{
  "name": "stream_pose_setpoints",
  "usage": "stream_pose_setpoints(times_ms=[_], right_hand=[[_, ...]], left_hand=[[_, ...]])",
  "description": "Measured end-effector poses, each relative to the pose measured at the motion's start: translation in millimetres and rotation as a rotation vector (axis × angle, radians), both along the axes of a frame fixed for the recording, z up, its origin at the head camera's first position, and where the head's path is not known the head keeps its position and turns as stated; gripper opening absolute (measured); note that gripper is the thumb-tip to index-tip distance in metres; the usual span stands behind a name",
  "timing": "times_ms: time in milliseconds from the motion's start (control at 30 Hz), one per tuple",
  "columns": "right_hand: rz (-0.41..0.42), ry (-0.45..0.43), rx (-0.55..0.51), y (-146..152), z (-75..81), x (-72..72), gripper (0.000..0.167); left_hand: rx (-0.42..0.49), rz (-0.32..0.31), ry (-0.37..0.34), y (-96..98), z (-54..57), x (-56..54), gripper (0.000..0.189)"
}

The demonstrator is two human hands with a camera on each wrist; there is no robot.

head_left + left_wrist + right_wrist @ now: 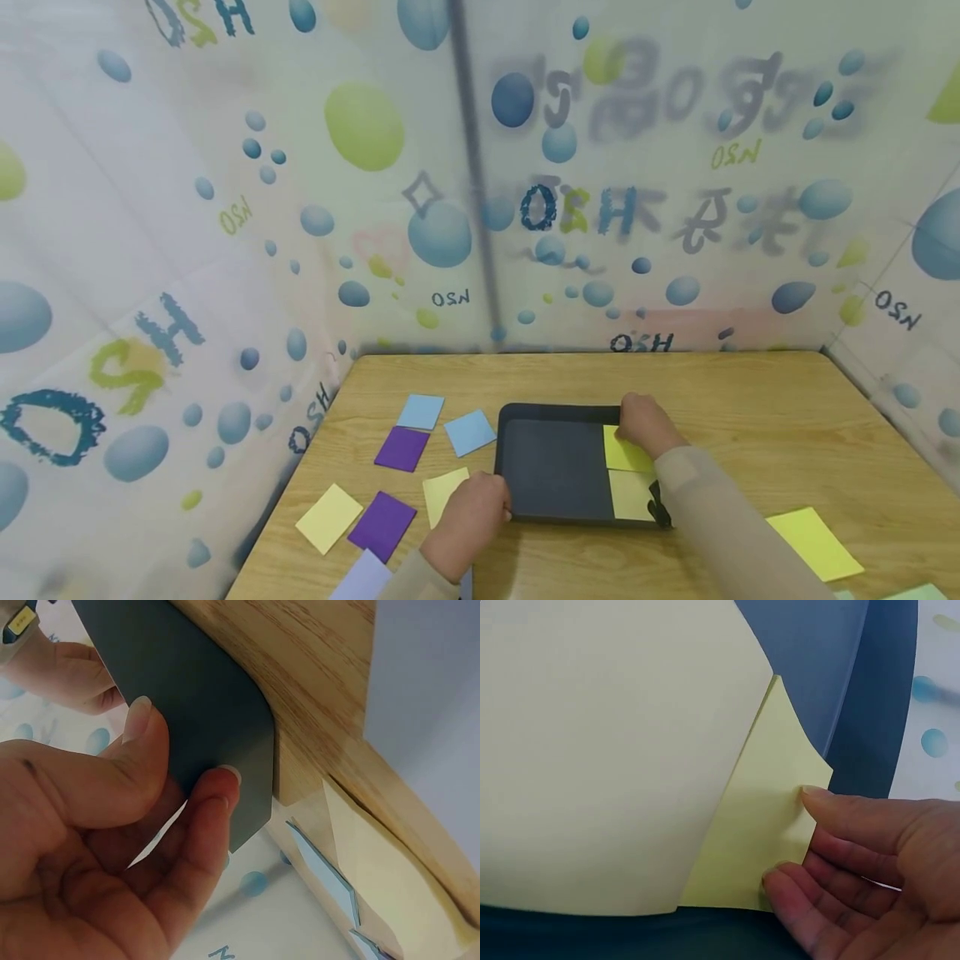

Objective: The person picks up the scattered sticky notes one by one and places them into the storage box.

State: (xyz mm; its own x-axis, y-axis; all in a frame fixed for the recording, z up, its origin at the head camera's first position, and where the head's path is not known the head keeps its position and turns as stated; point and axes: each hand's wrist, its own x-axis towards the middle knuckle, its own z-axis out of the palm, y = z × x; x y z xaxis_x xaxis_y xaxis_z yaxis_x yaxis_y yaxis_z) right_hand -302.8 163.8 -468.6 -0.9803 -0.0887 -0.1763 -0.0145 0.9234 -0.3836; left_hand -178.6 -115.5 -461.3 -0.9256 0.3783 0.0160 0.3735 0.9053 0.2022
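A black rectangular tray [555, 467] lies on the wooden table. My left hand [474, 517] holds its near left corner; in the left wrist view the thumb is at the rim and a fingertip touches the outer wall [217, 697]. At the far right corner, my right hand [651, 425] has its thumb and fingers on the edge of a bright yellow sticky note [624, 454] inside the tray. A pale yellow sticky note [630, 495] lies against it on the near side, large in the right wrist view. The bright note's far corner is hidden by the hand.
Left of the tray lie light blue notes [470, 432], purple notes [383, 525], pale yellow notes [329, 518] and a lilac note [362, 577]. A yellow note [815, 543] and a green note [921, 592] lie at the right. Patterned curtains [675, 250] stand behind the table.
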Motion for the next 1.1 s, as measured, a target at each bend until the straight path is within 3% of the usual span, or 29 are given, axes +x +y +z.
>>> stream_pose_setpoints(times_ms=[767,1100], right_hand=[[-0.038,-0.03,-0.006,2,2.1,-1.1,0.028],[0.022,-0.016,-0.026,5,11.4,0.9,0.014]], left_hand=[[0.0,-0.013,0.008,4.2,1.1,-1.3,0.008],[-0.006,-0.017,0.012,0.4,-0.8,-3.4,0.008]])
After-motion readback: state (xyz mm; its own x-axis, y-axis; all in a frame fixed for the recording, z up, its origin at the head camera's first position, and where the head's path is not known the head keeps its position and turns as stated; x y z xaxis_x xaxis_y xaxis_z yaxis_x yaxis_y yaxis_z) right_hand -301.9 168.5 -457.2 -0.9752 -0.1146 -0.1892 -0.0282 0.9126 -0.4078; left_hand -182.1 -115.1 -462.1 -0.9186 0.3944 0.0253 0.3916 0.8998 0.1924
